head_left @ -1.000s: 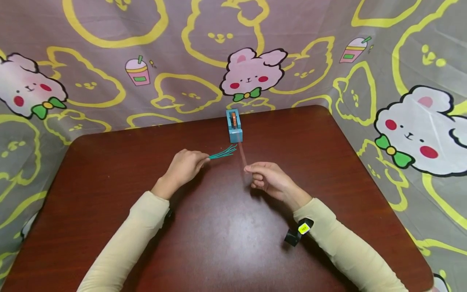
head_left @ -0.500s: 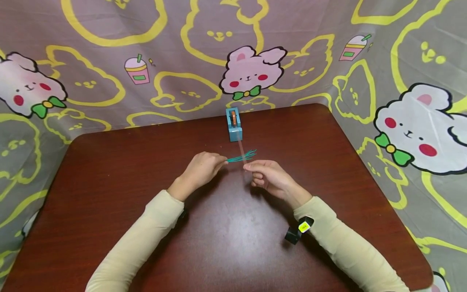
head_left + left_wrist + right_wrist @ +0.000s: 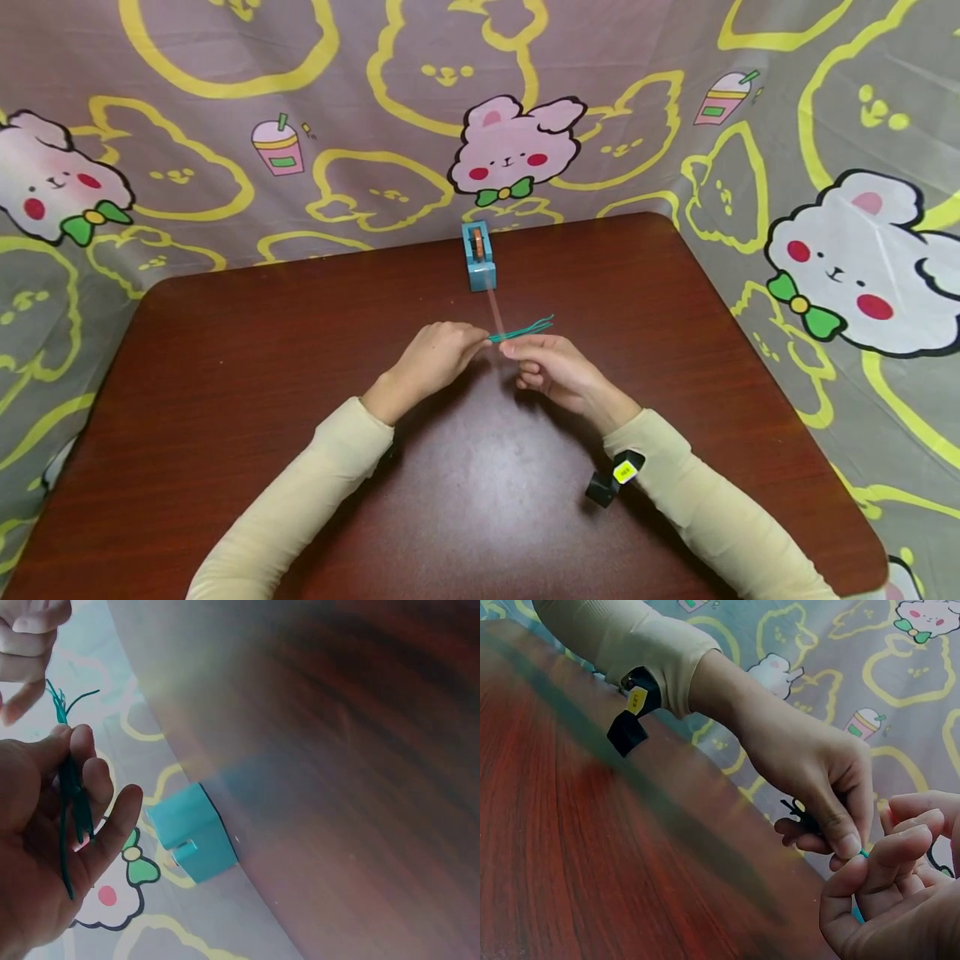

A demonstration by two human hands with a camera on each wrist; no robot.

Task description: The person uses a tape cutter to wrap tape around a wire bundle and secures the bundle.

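Observation:
My left hand [image 3: 442,358] pinches a bundle of thin teal wires [image 3: 534,328] between thumb and fingers, their loose ends fanning out to the right. In the left wrist view, the tails of the wires [image 3: 71,791] lie along the palm. My right hand [image 3: 558,371] pinches the end of a clear tape strip [image 3: 494,308] with thumb and forefinger, the other fingers curled. That strip runs taut from a blue tape dispenser [image 3: 482,277] with an orange-brown roll. The wires cross the strip close to my right fingertips, and both hands are nearly together.
The dispenser stands near the far edge of the dark red-brown wooden table [image 3: 247,417]. A patterned cloth curtain [image 3: 360,100] rises behind and along both sides. A black camera strap [image 3: 613,479] hangs at the right wrist.
My left hand has moved right and slightly nearer with the wires, bringing them from left of the tape to across it. The right hand stays in place, still holding the tape end.

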